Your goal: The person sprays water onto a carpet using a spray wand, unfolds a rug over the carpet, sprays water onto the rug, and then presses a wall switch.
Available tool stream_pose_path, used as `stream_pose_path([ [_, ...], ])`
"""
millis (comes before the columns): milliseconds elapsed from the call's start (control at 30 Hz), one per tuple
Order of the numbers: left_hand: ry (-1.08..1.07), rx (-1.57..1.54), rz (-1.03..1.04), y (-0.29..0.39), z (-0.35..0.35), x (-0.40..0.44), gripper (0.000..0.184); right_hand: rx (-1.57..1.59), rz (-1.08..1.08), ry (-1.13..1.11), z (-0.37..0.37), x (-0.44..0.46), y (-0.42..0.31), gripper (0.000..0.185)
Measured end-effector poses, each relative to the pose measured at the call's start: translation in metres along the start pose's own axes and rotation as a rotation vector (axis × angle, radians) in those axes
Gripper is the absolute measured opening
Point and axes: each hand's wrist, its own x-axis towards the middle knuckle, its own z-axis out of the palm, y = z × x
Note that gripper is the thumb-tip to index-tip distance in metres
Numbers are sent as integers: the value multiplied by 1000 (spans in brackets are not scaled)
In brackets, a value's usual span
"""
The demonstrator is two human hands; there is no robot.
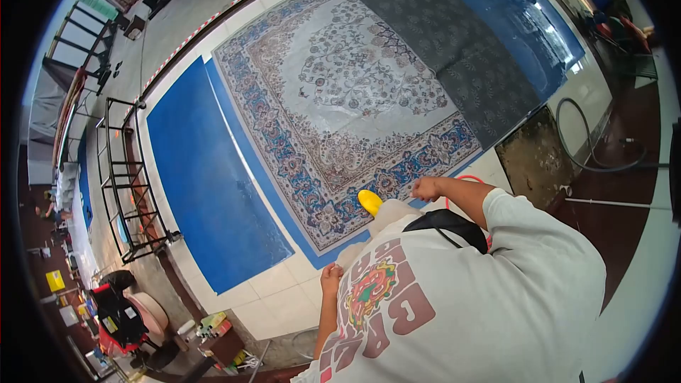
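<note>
My left hand (330, 277) hangs beside the white shirt (454, 291), its fingers curled, with nothing visible in them. My right hand (425, 188) is in front of my body, over the edge of the patterned rug (340, 85), its fingers drawn together and no object seen in them. A yellow boot tip (369, 202) shows between the two hands, at the rug's border. Close to my right forearm a red hose (468, 179) curves, partly hidden. Neither hand appears to touch the rug.
A dark grey rug (461, 50) overlaps the patterned one. Blue sheets (206, 184) lie on both sides. A black metal frame (128, 177) stands at left, above a red and black chair (117, 315). A dark hose (574, 156) loops at right beside a stained board (535, 156).
</note>
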Motion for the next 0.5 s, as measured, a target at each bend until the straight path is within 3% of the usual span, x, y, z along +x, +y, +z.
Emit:
stream_pose_path([
  [67,-8,-110,-108,18,-20,24,27,96,33,-37,15,-23,-2,42],
  [167,-93,141,-178,53,-55,67,30,230,88,-37,47,-47,28,45],
  [233,-84,241,-269,80,-69,99,32,131,135,-28,93,-60,72,53],
  [300,-176,329,-281,98,-89,140,36,535,250,0,141,-95,98,57],
  [367,-218,679,-349,114,-111,184,45,620,363,25,173,-154,86,55],
  [433,-232,968,-346,148,-121,227,47,965,432,109,200,-174,86,57],
  [500,-88,691,-197,195,-89,226,45,986,354,107,218,-162,106,51],
])
